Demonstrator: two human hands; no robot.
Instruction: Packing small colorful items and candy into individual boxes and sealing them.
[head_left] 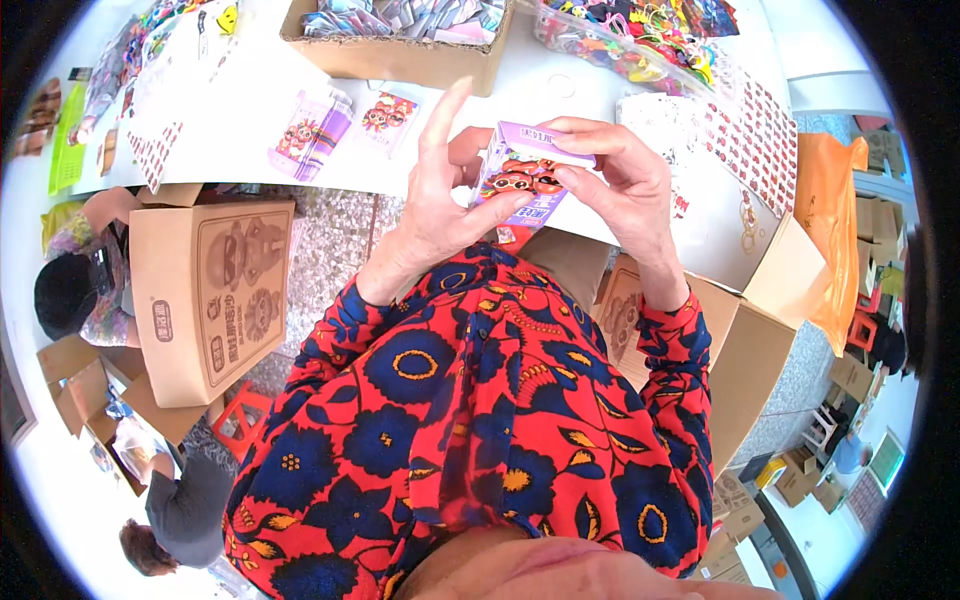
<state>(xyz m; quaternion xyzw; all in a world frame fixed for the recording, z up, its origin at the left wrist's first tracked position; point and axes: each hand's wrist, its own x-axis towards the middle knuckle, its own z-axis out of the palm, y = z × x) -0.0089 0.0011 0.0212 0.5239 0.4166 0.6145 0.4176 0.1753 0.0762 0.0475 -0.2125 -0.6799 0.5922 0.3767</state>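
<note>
Both of my hands are raised at the table's near edge around a small purple carton (528, 185) printed with red cartoon figures. My left hand (437, 200) grips the carton's left side, thumb across its front, with the index finger sticking up. At the upper right of the carton, my right hand (630, 185) pinches the top flap between thumb and fingers. Left of my hands, a stack of purple printed cartons (312, 133) lies on the white table (250, 100), beside a printed card (388, 112).
A cardboard box (400, 62) of sachets stands at the back, near a clear bin (625, 50) of colourful trinkets. Sticker sheets (752, 130) lie at right. Large cartons stand at left (215, 300) and, with flaps raised, right (755, 350). An orange bag (835, 235) hangs there. Two people are at left.
</note>
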